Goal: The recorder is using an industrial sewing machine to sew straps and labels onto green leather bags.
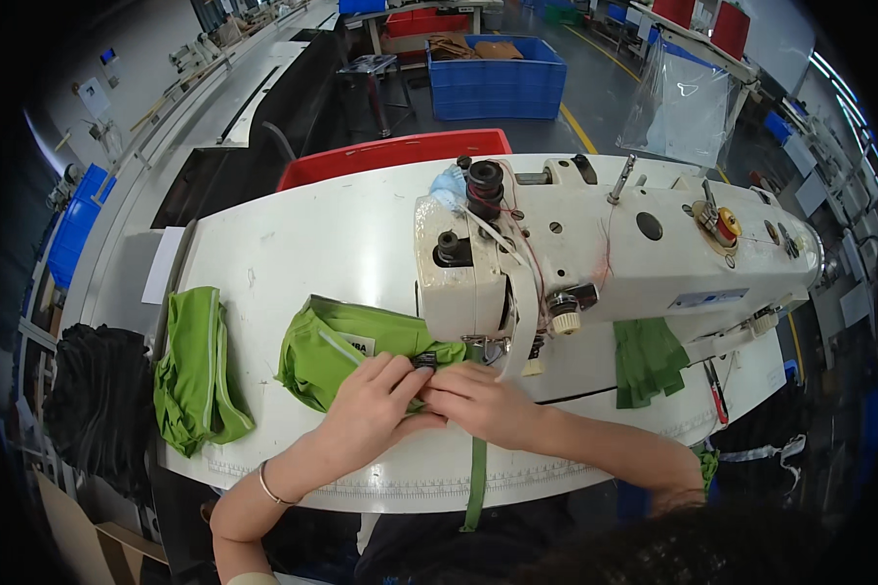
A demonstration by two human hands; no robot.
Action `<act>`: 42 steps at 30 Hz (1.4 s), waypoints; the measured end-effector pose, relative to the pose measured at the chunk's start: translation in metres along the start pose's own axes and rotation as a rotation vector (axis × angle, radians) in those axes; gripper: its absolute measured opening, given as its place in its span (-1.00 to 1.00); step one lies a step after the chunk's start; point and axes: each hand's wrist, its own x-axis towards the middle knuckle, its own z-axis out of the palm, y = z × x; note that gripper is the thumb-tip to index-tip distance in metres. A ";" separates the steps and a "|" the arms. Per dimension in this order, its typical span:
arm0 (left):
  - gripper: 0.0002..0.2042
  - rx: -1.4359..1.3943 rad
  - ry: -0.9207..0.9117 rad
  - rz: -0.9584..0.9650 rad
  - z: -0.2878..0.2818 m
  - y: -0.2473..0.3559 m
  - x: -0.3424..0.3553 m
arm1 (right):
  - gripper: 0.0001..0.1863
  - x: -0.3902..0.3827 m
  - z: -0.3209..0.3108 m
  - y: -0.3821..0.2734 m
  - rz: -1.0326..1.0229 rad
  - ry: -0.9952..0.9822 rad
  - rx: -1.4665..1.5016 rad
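My left hand (376, 400) and my right hand (483, 409) meet at the near edge of a green fabric piece (312, 361) with a pale label, their fingers closed on it at a small dark tag (424, 359). The piece lies just left of the white sewing machine's (576, 253) needle area, which is partly hidden. A green strap (475, 478) hangs toward me over the table's edge. A second green piece (195, 370) lies to the left, and green strips (644, 361) lie under the machine arm.
A dark fabric pile (93, 409) sits beyond the white table's (254, 244) left end. Small red-handled snips (717, 395) lie at the right. A red bin (351, 151) and a blue crate (493, 88) stand behind the table, a long white bench (215, 88) at the left.
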 end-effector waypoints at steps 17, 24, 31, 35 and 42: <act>-0.64 0.171 0.126 0.080 0.036 0.007 -0.008 | -0.54 -0.031 -0.029 -0.029 0.319 -0.135 0.048; -0.75 -0.088 0.219 -0.020 0.051 -0.009 0.017 | -0.27 -0.057 -0.039 -0.069 -0.018 -0.469 -0.283; -0.70 0.380 0.024 0.124 0.054 -0.001 0.020 | -0.43 -0.044 -0.035 -0.013 0.102 -0.264 -0.424; -0.71 0.324 -0.084 0.063 0.062 -0.003 0.008 | -0.55 -0.048 -0.024 0.016 -0.044 -0.371 -0.670; -0.72 0.238 0.133 0.174 0.079 -0.015 -0.003 | -0.86 -0.057 -0.005 0.018 0.579 -0.407 0.115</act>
